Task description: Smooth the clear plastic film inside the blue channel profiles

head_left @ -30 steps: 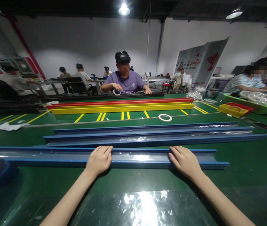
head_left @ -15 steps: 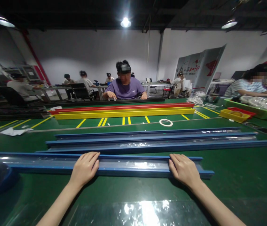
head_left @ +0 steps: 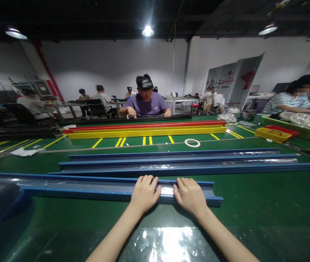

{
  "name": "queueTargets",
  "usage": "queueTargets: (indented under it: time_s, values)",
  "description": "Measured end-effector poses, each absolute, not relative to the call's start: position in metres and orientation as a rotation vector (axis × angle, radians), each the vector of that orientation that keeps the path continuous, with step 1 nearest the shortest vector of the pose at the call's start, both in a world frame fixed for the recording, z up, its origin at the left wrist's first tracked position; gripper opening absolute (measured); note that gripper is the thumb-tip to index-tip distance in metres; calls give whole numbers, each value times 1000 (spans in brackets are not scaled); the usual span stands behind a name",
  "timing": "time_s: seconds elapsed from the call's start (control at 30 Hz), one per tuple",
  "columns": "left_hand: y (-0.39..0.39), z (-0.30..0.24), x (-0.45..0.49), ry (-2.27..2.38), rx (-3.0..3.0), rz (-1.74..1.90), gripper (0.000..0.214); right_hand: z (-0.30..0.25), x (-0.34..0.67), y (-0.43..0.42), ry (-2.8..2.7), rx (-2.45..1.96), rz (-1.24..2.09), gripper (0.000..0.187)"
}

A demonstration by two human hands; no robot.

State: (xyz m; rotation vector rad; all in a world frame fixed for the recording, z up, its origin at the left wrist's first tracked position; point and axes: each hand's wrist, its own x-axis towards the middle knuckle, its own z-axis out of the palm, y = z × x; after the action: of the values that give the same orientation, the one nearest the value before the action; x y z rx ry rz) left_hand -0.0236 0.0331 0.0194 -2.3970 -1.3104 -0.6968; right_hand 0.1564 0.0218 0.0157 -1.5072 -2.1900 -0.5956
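Hands [head_left: 144,193] on nearest blue channel [head_left: 89,186], axis left-right.

From my remote seat, the blue channel [head_left: 103,185], stretching from 8 to 5 o'clock, looks like smooth plastic, satin along its rims and glossier in the trough. At 6 o'clock I see a clear plastic sheet [head_left: 168,240], shiny with glare, on the smooth, faintly glossy green tabletop [head_left: 269,203]. Glossy clear wrapping covers the rolls [head_left: 307,120] at 3 o'clock; crumpled white paper [head_left: 26,151] lies matt at 9; the purple shirt [head_left: 151,106] at 12 is matt cloth.
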Motion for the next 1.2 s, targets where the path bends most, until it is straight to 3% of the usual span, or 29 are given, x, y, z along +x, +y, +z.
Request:
queueTargets:
  time_s: [0.63,1.2]
  values:
    - [27,1,-24,-1307,-2239,-840,31,11,177,18,-2295,-1366,-588,40]
    - [26,2,-24,-1317,-2256,-848,30,16,212,14,-2291,-1570,-537,43]
